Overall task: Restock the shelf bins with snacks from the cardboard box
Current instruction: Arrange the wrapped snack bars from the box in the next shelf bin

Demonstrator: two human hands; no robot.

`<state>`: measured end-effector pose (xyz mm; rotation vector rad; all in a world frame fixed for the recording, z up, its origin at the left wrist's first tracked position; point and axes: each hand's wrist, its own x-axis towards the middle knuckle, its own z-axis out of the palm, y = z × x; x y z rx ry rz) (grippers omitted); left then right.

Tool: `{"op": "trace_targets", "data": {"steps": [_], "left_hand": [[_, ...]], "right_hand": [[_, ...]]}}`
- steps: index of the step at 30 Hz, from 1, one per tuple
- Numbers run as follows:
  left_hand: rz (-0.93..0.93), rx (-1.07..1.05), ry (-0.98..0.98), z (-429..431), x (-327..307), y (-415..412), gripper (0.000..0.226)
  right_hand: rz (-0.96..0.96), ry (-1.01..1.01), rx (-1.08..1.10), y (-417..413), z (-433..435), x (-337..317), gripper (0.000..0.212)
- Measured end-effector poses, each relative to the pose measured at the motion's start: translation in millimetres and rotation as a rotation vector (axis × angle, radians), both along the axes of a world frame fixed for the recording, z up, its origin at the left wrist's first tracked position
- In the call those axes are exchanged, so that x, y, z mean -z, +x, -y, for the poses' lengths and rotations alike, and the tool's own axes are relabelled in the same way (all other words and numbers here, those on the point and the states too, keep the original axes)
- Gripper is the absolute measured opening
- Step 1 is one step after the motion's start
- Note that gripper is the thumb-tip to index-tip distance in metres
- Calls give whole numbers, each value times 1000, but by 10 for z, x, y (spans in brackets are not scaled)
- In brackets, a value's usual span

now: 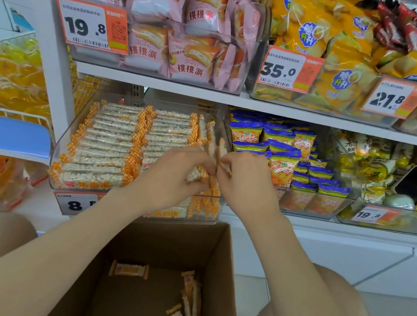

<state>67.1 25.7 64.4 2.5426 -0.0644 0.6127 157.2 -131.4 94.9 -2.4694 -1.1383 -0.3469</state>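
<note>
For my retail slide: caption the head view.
Left hand and right hand pack snack bars into a clear bin above the cardboard box.

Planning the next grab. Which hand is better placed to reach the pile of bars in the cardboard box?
Likely the right hand: the pile lies along the box's right wall, below that forearm, farther from the left hand. Both grip bars.

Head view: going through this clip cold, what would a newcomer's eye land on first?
Dead centre, the left hand and right hand meet over the clear bin on the lower shelf, both gripping orange-checked snack bars. Below them the cardboard box stands open with only a few loose bars on its bottom. Off to the right, a phone lies propped among gold-wrapped sweets.
</note>
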Motion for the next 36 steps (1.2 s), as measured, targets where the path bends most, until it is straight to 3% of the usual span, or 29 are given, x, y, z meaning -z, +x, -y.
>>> {"op": "trace_targets", "data": {"steps": [3,7,9,12,15,17,20,23,28,33,36], "left_hand": [[55,-39,-196,21,-150,-91,34],[10,-31,-635,-6,-299,-189,36],[15,-67,-771,-51,-280,-188,30],[62,-26,-958,-76,-248,-185,23],[129,-28,-1041,-54,-258,-187,24],[195,-101,-1002,-10,-286,-178,25],[191,-220,-828,97,-339,-164,40],[66,-299,-402,147,-328,-145,55],[-129,-218,105,-110,-441,184,34],[-480,-169,310,-467,-526,863,37],[-593,-112,355,-573,-495,1073,26]], "right_hand": [[18,-137,-111,87,-29,53,26],[128,-281,-68,99,44,78,11],[125,-221,-41,81,77,39,22],[-171,239,-59,-95,76,-88,24],[-522,323,-138,-279,117,-144,19],[-573,329,-168,-298,171,-137,27],[-526,403,-113,-156,200,-103,22],[-398,435,56,52,205,-108,18],[-331,429,147,253,170,-129,27],[-280,445,176,387,2,-121,13],[-329,446,192,453,-88,-97,15]]}}
